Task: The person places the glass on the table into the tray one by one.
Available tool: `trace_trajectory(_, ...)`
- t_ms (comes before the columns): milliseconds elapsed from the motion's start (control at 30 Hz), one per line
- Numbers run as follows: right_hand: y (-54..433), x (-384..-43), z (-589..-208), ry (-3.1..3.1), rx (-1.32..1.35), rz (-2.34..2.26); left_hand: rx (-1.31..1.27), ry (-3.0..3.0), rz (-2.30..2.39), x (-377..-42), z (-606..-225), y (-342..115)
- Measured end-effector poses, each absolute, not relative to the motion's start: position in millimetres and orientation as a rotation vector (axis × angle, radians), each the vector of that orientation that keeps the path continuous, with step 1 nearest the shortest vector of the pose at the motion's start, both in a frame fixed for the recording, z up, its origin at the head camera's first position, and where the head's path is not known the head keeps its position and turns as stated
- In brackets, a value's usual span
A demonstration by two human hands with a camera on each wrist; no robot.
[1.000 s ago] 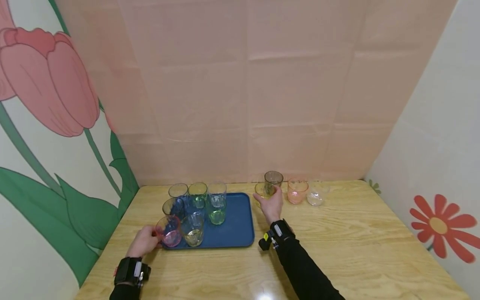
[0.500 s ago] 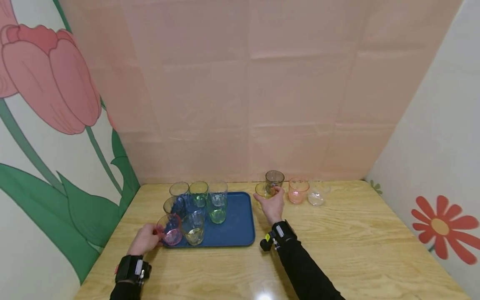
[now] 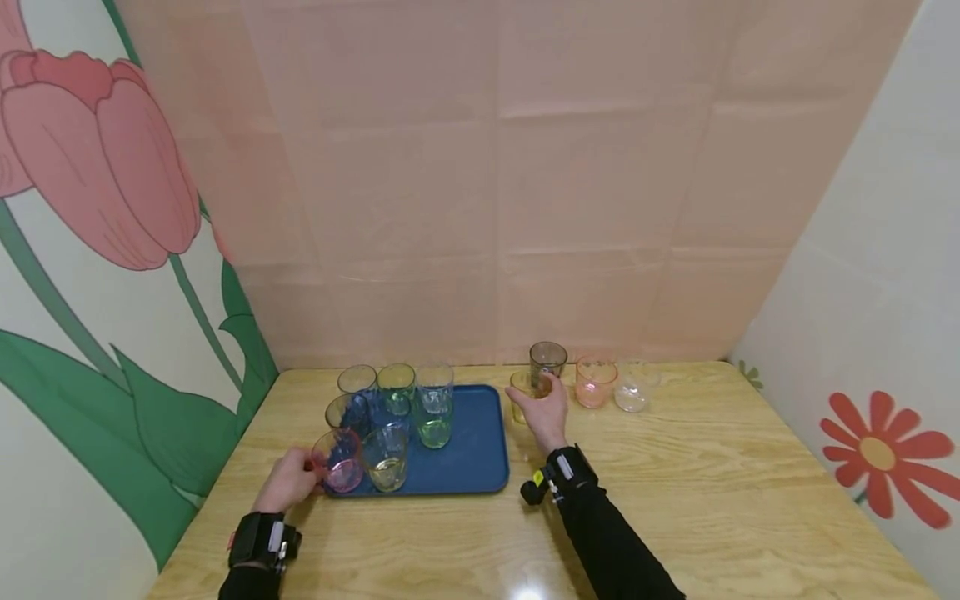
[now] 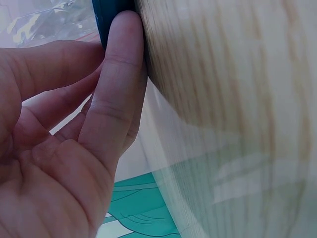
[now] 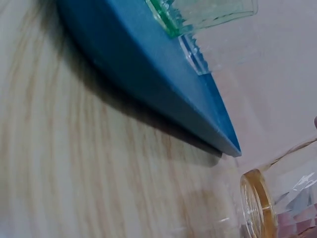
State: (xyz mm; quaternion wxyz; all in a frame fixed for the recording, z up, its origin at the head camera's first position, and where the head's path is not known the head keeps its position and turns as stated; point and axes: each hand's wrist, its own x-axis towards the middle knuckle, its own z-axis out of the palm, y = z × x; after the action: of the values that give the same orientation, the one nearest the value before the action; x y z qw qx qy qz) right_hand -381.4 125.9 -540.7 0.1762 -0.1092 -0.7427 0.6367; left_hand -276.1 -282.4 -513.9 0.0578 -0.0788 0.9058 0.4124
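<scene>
My left hand [image 3: 285,483] pinches the near left corner of a blue tray [image 3: 480,442]; the left wrist view shows the fingers on its rim [image 4: 103,20]. Just beside those fingers stands a pink glass [image 3: 342,473]. Thumb on the left and fingers on the right, my right hand [image 3: 545,415] grips a yellow glass [image 3: 519,414] to the right of the tray. Its amber base [image 5: 257,203] faces the right wrist camera, while most of the hand lies outside that view. A smoky dark glass [image 3: 547,353] stands just behind the right fingertips.
Several glasses crowd the tray's left half, among them a pale yellow glass [image 3: 387,471] and a green glass [image 3: 435,432]. An orange-pink glass [image 3: 595,392] and a clear glass [image 3: 632,396] stand right of my right hand, near the table's back edge.
My right hand and the yellow glass have shifted slightly toward me, away from the smoky glass. The left hand stays at the tray corner.
</scene>
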Motion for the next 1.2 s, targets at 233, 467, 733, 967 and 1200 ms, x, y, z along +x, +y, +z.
trace_trajectory(233,123,-375,-537,-2.093,-0.280,1.869,-0.240,2.746,1.248,-278,-517,-283)
trace_trajectory(467,118,-360,-528,-2.066,-0.178,1.988,-0.204,2.756,1.250,-279,-517,-282)
trace_trajectory(733,113,-350,-527,-2.017,-0.047,2.094,-0.193,2.760,1.252,-279,-517,-283)
trace_trajectory(967,109,-342,-529,-2.051,-0.022,2.069,-0.111,2.797,1.265,-278,-520,-285)
trace_trajectory(1200,104,-334,-527,-2.100,0.020,2.115,-0.140,2.785,1.254,-277,-518,-286)
